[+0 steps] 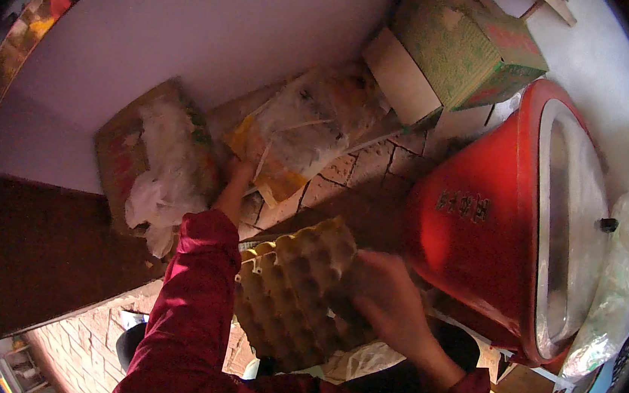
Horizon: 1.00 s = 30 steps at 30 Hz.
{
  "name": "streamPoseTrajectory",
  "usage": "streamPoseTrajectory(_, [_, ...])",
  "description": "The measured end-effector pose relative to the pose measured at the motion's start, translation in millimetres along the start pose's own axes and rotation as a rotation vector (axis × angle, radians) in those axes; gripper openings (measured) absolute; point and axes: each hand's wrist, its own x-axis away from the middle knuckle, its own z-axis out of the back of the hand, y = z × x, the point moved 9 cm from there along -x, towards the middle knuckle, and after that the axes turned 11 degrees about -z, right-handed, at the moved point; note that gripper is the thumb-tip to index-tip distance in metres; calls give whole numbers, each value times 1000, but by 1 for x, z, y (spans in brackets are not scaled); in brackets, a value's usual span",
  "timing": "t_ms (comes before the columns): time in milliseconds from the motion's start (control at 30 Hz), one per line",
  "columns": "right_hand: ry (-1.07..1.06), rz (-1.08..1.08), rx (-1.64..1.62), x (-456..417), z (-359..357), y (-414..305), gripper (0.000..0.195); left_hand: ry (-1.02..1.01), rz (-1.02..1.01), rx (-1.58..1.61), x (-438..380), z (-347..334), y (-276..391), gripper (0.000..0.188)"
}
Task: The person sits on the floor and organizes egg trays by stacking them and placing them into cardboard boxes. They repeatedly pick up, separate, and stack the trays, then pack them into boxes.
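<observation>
A moulded-pulp egg tray stands tilted just in front of my body, its rows of cups towards me. My right hand is at the tray's right edge, fingers and thumb curled around it; the hand is blurred by motion. My left arm in its dark red sleeve reaches forward past the tray. Beside the near left edge of a flat, clear plastic-wrapped bundle with yellow parts is my left hand. Its fingertips are blurred and partly lost in shade, so their grip is unclear.
Left of the bundle, a cardboard box has crumpled white plastic bags over it. A large red tub with a pale lid stands at right. Behind it sits a green carton. Brick paving covers the floor beside a pale wall.
</observation>
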Motion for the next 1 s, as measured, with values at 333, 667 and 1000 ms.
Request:
streamPoseTrajectory(333, [77, 120, -81, 14, 10, -4, 51, -34, -201, 460, 70, 84, 20, 25])
streamPoseTrajectory(667, [306, 403, 82, 14, 42, -27, 45, 49, -685, -125, 206, 258, 88, 17])
streamPoseTrajectory(1000, [394, 231, -54, -43, 55, 22, 54, 176, 303, 1537, 376, 288, -39, 19])
